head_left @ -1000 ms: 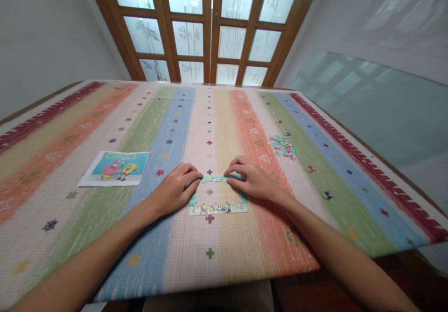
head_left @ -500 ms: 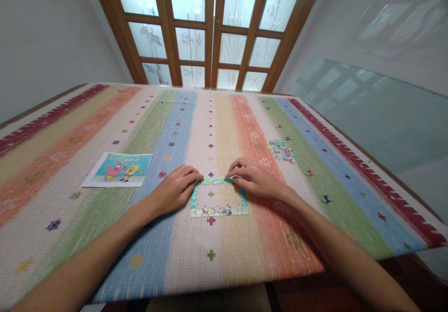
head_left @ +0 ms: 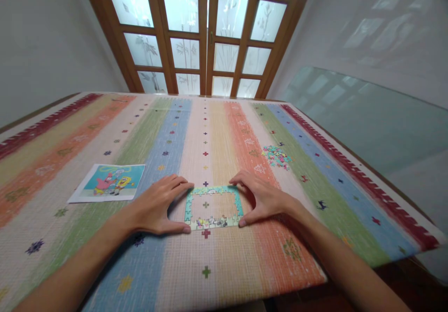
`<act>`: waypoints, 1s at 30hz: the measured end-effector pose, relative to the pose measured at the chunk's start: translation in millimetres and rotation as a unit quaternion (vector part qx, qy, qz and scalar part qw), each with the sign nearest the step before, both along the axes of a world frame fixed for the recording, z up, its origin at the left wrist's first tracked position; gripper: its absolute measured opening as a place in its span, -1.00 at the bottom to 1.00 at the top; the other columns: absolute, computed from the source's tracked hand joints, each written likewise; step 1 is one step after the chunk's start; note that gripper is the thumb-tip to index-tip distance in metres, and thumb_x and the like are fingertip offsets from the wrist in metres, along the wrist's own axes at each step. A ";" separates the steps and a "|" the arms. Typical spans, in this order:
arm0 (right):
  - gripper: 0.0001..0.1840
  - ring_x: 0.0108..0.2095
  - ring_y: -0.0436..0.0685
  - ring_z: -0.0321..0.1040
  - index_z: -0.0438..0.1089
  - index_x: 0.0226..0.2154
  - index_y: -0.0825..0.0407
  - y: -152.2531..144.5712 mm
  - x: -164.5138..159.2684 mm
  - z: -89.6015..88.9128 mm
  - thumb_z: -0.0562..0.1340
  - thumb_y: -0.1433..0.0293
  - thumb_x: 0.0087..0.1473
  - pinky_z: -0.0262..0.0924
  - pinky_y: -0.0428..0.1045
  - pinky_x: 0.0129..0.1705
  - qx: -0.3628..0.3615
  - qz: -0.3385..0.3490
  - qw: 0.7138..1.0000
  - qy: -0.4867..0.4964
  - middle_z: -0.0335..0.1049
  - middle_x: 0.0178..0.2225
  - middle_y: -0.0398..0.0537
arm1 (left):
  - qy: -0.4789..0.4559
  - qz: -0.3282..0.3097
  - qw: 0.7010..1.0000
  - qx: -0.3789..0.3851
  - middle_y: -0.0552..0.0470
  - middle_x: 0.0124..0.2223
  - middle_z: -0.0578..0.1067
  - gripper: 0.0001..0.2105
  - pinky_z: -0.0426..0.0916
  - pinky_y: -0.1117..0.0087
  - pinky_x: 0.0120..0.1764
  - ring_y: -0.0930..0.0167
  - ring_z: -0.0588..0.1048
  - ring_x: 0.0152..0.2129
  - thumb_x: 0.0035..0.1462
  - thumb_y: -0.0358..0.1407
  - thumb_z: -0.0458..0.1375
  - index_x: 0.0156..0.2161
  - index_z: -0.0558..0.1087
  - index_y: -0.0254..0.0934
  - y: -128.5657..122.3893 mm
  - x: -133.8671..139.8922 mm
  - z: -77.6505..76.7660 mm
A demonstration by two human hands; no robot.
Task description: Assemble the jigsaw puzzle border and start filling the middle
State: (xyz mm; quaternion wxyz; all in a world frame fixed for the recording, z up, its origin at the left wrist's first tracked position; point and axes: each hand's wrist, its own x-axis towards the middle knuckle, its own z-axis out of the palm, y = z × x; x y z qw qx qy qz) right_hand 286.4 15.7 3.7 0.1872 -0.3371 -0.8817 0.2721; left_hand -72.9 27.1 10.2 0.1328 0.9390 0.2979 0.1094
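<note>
A rectangular ring of joined jigsaw border pieces (head_left: 212, 190) lies flat on the tablecloth, with bare cloth showing inside it. Its sides are mostly turquoise, and its pale lower edge carries small coloured picture parts. My left hand (head_left: 156, 205) is spread at the ring's left side, fingertips by the upper corner and thumb at the lower one. Mirroring it, my right hand (head_left: 264, 197) arches around the right side, thumb tip at the lower corner, index finger near the upper. Whether either hand presses on the pieces I cannot tell.
A heap of loose jigsaw pieces (head_left: 276, 157) lies to the right, beyond my right hand. At the left is a printed cartoon picture (head_left: 111, 183). The striped tablecloth (head_left: 206, 286) covers the table, with wood-and-glass doors (head_left: 206, 37) behind.
Both hands have shifted from the ring's top edge out to its left and right sides. Their fingers have opened wider, with thumbs now at the lower corners. The view has tilted slightly.
</note>
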 end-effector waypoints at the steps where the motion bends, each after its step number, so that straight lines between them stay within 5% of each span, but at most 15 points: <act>1: -0.05 0.04 0.35 0.33 0.29 0.15 0.01 -0.3 -0.3 0.0 0.51 -0.11 -0.15 0.28 0.26 0.10 0.003 0.002 1.000 -0.002 0.35 0.06 0.14 | 0.004 0.003 1.000 -0.003 -0.24 0.10 0.47 -0.15 0.41 -0.07 0.07 0.03 0.47 0.01 0.03 0.29 0.30 0.24 0.33 -0.29 -0.4 0.6 -0.5; 13: -0.05 0.14 0.41 0.29 0.29 0.22 -0.02 2.8 3.2 -6.3 0.49 -0.12 -0.09 0.21 0.34 0.19 0.022 -0.017 1.000 -0.013 0.34 0.13 0.19 | -0.006 0.020 1.000 0.007 -0.19 0.07 0.47 -0.31 0.42 -0.01 0.07 0.08 0.48 -0.04 0.13 0.20 0.25 0.20 0.38 -0.24 2.0 -2.0 -3.9; 30: -0.02 0.18 0.43 0.29 0.26 0.29 -0.02 5.5 9.3 -6.6 0.51 -0.05 -0.07 0.19 0.37 0.23 0.025 -0.026 0.999 -0.011 0.34 0.20 0.20 | 0.001 0.046 0.999 0.002 -0.14 -0.01 0.42 -0.28 0.43 0.08 -0.01 0.15 0.47 -0.12 0.13 0.24 0.22 0.21 0.35 -0.22 5.7 -4.1 -7.5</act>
